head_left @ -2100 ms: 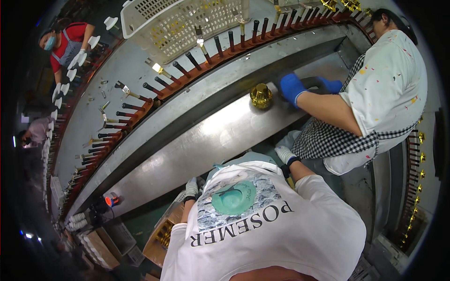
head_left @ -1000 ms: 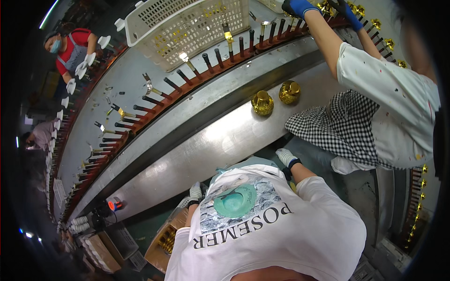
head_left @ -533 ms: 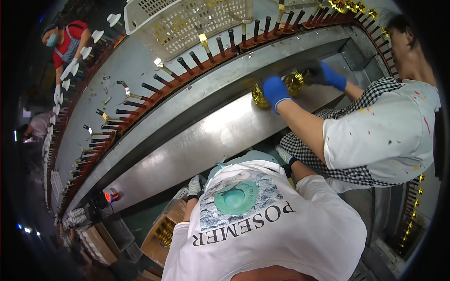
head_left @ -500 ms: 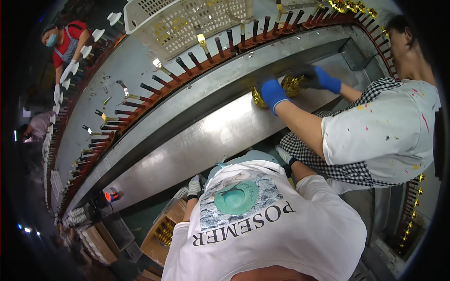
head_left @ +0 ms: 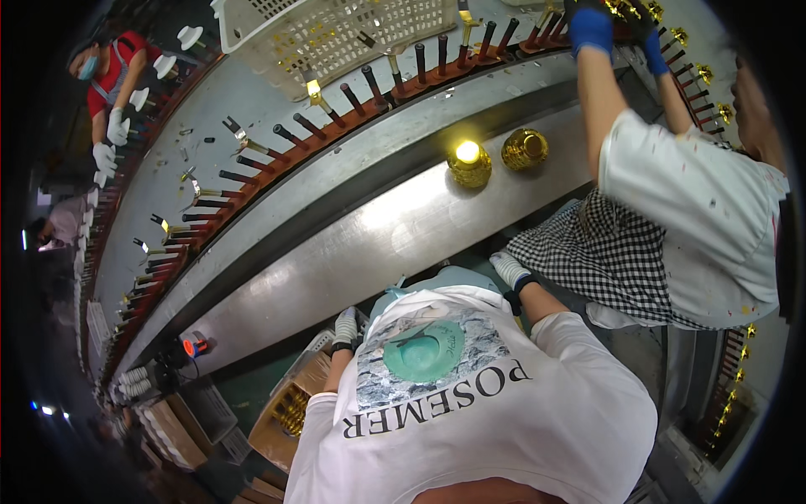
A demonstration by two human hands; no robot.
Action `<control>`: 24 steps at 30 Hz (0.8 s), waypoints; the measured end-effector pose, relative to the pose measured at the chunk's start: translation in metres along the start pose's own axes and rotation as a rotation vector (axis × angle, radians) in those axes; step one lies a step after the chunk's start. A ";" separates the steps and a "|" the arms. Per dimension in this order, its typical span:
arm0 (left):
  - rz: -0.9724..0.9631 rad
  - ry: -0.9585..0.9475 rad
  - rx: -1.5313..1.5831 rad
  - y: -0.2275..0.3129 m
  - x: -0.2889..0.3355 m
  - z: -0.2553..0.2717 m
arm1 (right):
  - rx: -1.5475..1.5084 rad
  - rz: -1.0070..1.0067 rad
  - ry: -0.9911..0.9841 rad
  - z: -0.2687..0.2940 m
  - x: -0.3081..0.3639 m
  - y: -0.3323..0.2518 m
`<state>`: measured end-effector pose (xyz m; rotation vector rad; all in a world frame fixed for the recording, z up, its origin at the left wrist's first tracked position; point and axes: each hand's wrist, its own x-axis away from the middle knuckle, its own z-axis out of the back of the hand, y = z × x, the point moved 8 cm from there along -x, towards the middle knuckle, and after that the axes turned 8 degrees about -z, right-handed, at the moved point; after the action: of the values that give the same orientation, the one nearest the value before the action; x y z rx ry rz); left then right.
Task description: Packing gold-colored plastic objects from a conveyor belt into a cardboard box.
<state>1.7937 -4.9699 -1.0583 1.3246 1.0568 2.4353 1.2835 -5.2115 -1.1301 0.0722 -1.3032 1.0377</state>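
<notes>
My left hand (head_left: 345, 328), in a light striped glove with a dark band at the wrist, hangs by the near edge of the metal bench (head_left: 336, 256). Its fingers look stretched out and nothing shows in them. On the other side of my body, my right hand (head_left: 509, 270), gloved the same way, lies low beside a co-worker's checked apron (head_left: 600, 252), fingers straight and holding nothing visible. Two round, shiny gold vessel-like pieces (head_left: 470, 170) stand on the bench beyond my reach. The co-worker's blue-and-dark gloved hand (head_left: 592, 32) is at the gold pieces on the curved rack.
A curved line of dark upright pegs (head_left: 306, 123) runs behind the bench, some with metal clips. A white perforated basket (head_left: 336, 46) stands behind it. An open carton (head_left: 281, 420) with gold pieces sits at my left. Another person in red (head_left: 134, 50) works far left.
The co-worker's hands have left the two gold pieces, now standing on the bench, and moved up and right to the rack. My hands have hardly moved.
</notes>
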 end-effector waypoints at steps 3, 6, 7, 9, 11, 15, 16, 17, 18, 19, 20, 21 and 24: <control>0.027 -0.048 0.088 -0.018 -0.019 -0.017 | 0.027 -0.019 0.032 0.023 0.002 -0.005; -0.004 -0.065 0.068 -0.009 -0.020 -0.031 | 0.029 -0.049 0.036 0.030 -0.007 0.007; -0.014 -0.060 0.050 -0.004 -0.017 -0.033 | 0.029 -0.048 0.033 0.032 -0.009 0.009; -0.033 -0.047 0.013 0.010 -0.010 -0.038 | 0.027 -0.041 0.024 0.035 -0.015 0.010; -0.054 -0.034 -0.017 0.022 -0.002 -0.050 | 0.034 -0.035 0.026 0.044 -0.019 0.006; -0.095 -0.013 -0.094 0.059 0.017 -0.075 | 0.033 -0.026 0.022 0.056 -0.037 0.009; -0.105 -0.008 -0.111 0.068 0.021 -0.084 | 0.034 -0.024 0.020 0.061 -0.042 0.009; -0.105 -0.007 -0.110 0.076 0.025 -0.093 | 0.026 -0.026 0.022 0.067 -0.047 0.010; -0.080 -0.011 -0.129 0.079 0.028 -0.100 | 0.017 -0.028 0.023 0.072 -0.052 0.013; -0.056 -0.017 -0.148 0.081 0.030 -0.108 | 0.016 -0.029 0.023 0.077 -0.057 0.017; -0.056 -0.019 -0.149 0.085 0.031 -0.116 | 0.021 -0.034 0.026 0.083 -0.061 0.021; -0.083 -0.016 -0.173 0.088 0.030 -0.122 | 0.029 -0.035 0.025 0.089 -0.064 0.019; -0.103 -0.018 -0.216 0.092 0.030 -0.143 | 0.083 -0.040 0.029 0.111 -0.067 0.018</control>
<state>1.6783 -5.0952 -1.0282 1.1905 0.8085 2.3787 1.1950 -5.3044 -1.1563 0.1443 -1.2278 1.0551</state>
